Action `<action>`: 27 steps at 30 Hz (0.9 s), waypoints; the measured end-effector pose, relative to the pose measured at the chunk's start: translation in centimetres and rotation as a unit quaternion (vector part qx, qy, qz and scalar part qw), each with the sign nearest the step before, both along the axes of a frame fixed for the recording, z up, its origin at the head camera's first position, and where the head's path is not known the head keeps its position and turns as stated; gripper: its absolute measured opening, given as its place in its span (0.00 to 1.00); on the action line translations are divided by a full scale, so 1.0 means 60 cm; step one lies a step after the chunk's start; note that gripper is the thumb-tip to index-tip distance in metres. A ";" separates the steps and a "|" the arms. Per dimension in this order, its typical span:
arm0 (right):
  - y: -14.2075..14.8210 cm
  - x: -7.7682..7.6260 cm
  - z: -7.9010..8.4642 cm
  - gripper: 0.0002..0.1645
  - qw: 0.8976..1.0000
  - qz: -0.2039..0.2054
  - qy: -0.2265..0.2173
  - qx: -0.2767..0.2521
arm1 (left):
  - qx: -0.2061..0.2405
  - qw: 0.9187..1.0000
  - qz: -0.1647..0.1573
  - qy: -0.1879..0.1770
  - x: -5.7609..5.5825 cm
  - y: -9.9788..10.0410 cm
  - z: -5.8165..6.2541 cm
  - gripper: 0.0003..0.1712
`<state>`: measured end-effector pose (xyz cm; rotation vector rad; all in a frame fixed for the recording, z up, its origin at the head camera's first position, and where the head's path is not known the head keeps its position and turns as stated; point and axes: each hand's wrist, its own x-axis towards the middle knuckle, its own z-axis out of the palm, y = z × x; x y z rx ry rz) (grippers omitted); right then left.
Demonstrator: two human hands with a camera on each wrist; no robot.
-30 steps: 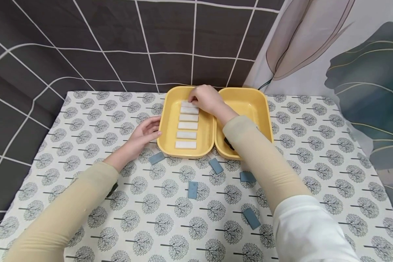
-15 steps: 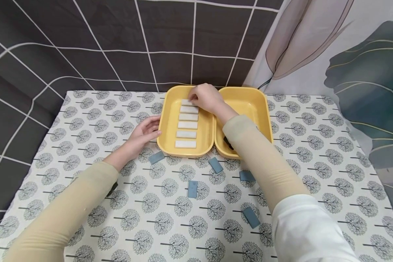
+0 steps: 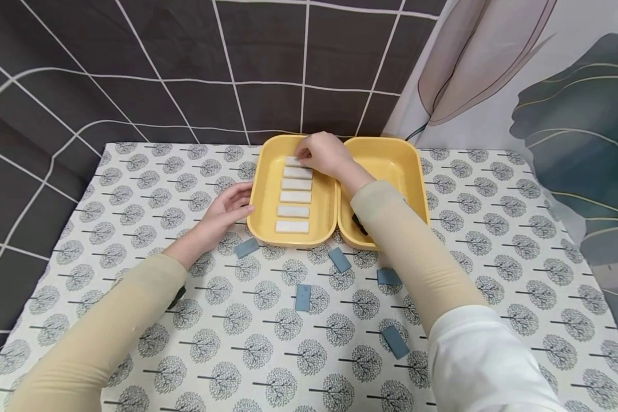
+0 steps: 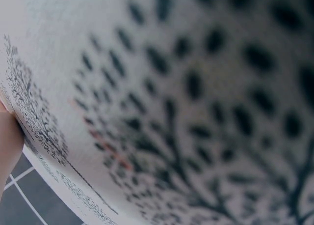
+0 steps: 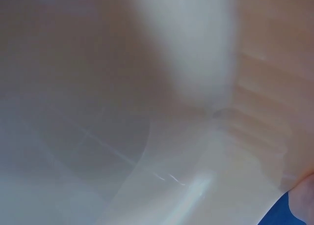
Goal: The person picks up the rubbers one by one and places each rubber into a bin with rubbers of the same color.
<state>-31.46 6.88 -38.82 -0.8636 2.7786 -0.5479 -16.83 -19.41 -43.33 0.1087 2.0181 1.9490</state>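
Six tiles (image 3: 295, 197) lined the tray (image 3: 323, 214); the right hand (image 3: 327, 154) pinched the farthest, apparently aligning it, clean release needed next. Left hand (image 3: 220, 213), fingers loose, touched the tray.

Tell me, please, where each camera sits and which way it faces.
Head: on the head, facing forward and down at a yellow tray of white tiles; left hand, right hand and sleeves show.
Left wrist: on that wrist, close to tree-print cloth; skin at left edge.
Right wrist: on that wrist, facing a blurred pale surface; skin at lower right.
Shared: head and left wrist both show the cloth.
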 end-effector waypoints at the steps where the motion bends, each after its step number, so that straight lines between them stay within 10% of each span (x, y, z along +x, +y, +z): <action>1: 0.000 0.000 0.000 0.14 1.000 0.000 -0.003 -0.003 | 0.000 1.000 0.000 0.000 0.000 0.000 0.000 0.38; 27: 0.017 0.010 0.029 0.15 0.996 -0.006 -0.012 -0.092 | -0.009 1.000 -0.001 -0.010 0.003 0.003 0.003 0.39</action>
